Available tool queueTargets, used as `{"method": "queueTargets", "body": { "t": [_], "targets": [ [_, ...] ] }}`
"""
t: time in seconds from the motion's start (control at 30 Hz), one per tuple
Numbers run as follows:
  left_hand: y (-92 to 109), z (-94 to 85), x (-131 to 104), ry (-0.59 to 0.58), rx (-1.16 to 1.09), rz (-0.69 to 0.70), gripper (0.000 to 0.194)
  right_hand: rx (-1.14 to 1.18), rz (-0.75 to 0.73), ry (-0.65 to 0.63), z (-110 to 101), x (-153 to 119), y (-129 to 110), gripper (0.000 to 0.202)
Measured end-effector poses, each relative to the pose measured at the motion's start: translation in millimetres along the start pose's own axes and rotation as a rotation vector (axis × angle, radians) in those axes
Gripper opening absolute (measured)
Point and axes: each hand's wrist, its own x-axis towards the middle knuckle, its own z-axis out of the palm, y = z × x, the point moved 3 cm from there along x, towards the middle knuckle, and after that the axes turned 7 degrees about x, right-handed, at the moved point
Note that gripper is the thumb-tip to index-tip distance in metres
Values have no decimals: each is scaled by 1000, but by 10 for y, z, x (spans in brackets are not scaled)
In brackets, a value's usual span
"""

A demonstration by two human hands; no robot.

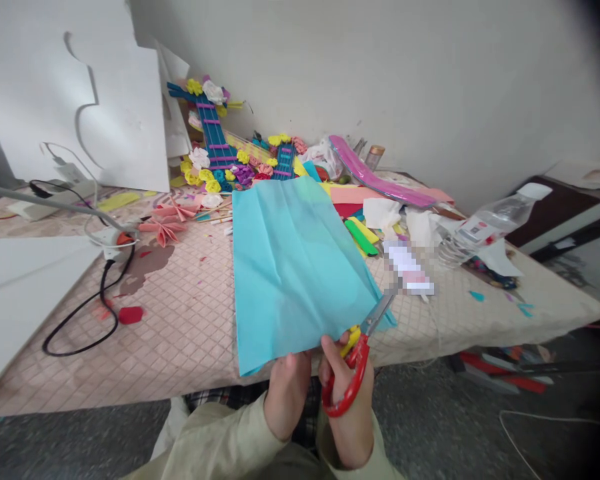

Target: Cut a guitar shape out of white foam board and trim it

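Note:
A large sheet of light-blue crepe paper [295,267], creased and seemingly folded in layers, lies over the table's front edge. At its near edge my left hand [286,395] is closed on the paper, its fingertips hidden beneath. Just right of it, my right hand [349,407] has the red handle of a pair of scissors [363,353] looped round it, the blades pointing up and away past the sheet's right corner. The thumb of that hand also presses the paper's edge. Something yellow shows by the scissors' handle.
Paper-flower guitar shapes [215,140] lean at the back wall. To the right are a plastic bottle [500,217], a blurred-out phone-like object [407,267] and paper scraps. A black cable [107,293] loops at left beside a white board [30,287].

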Motion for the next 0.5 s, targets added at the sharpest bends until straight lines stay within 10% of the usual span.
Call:
{"method": "queueTargets", "body": {
  "t": [0.5],
  "targets": [
    [165, 188, 93, 5, -361, -89, 47, -10, 42, -23, -135, -54, 49, 25]
  ]
}}
